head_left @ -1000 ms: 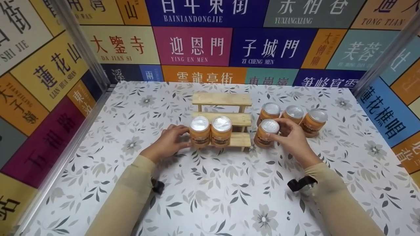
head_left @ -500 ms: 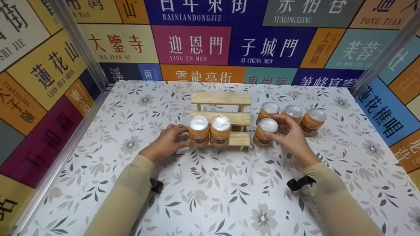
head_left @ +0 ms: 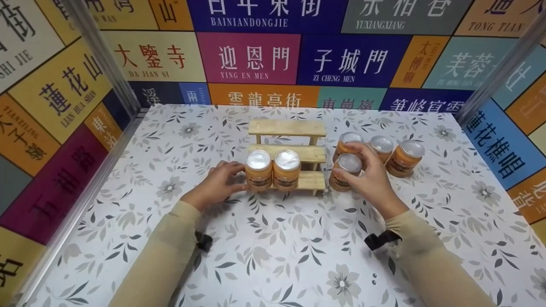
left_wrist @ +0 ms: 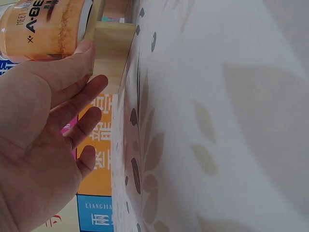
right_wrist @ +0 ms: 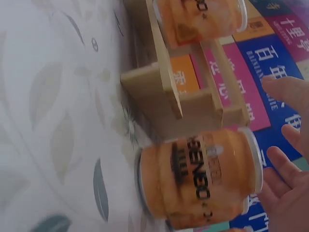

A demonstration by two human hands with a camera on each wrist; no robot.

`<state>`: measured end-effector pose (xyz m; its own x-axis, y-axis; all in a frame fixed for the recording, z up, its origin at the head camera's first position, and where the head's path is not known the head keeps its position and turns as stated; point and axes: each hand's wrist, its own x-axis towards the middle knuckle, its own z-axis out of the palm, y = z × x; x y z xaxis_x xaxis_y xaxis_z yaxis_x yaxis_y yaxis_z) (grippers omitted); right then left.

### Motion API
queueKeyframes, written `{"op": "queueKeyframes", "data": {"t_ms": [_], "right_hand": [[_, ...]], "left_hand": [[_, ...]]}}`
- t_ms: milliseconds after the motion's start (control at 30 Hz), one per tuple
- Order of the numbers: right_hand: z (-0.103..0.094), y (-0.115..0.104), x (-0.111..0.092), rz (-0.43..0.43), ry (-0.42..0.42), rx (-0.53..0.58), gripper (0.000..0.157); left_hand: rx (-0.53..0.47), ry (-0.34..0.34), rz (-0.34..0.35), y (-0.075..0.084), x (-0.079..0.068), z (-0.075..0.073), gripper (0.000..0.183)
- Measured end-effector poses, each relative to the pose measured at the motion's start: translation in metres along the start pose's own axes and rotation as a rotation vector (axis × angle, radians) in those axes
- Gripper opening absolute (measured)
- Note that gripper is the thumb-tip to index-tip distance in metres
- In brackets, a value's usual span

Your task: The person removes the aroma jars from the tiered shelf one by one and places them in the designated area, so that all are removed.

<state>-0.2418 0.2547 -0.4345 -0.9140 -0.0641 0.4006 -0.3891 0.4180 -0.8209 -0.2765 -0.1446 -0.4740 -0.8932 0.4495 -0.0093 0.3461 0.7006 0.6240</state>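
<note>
Two orange cans with silver lids, a left can [head_left: 258,170] and a right can [head_left: 286,170], stand side by side on the lowest step of a wooden stepped rack [head_left: 313,181]. My left hand [head_left: 217,183] is at the left can's side, its thumb against or very near the base in the left wrist view; the other fingers are loosely bent. A third can [right_wrist: 203,176] stands upright on the table right of the rack. Over it is my right hand [head_left: 373,181], thumb and fingers spread around the lid and apart from it in the right wrist view.
Behind my right hand stand more orange cans: one back can [head_left: 350,138], one partly covered can [head_left: 381,145] and one right-hand can [head_left: 405,157]. The rack's upper steps [head_left: 287,127] rise behind the two cans. Printed panels [head_left: 247,59] wall the floral-covered table [head_left: 273,264].
My right hand has shifted slightly left and up over the third can, its fingers now above the lid. The left hand and the cans stay in place.
</note>
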Motion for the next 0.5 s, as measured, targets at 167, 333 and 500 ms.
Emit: {"op": "queueKeyframes", "data": {"t_ms": [167, 333, 500], "right_hand": [[0.011, -0.008, -0.001, -0.067, 0.009, -0.014, 0.059], [0.02, -0.015, -0.001, 0.014, -0.076, 0.123, 0.058], [0.032, -0.018, -0.001, 0.02, -0.132, 0.148, 0.06]], "left_hand": [[-0.003, -0.001, 0.007, 0.0, -0.001, 0.0, 0.063], [0.003, 0.007, 0.012, -0.001, -0.001, 0.0, 0.061], [0.005, 0.009, 0.016, 0.0, 0.0, 0.0, 0.06]]}}
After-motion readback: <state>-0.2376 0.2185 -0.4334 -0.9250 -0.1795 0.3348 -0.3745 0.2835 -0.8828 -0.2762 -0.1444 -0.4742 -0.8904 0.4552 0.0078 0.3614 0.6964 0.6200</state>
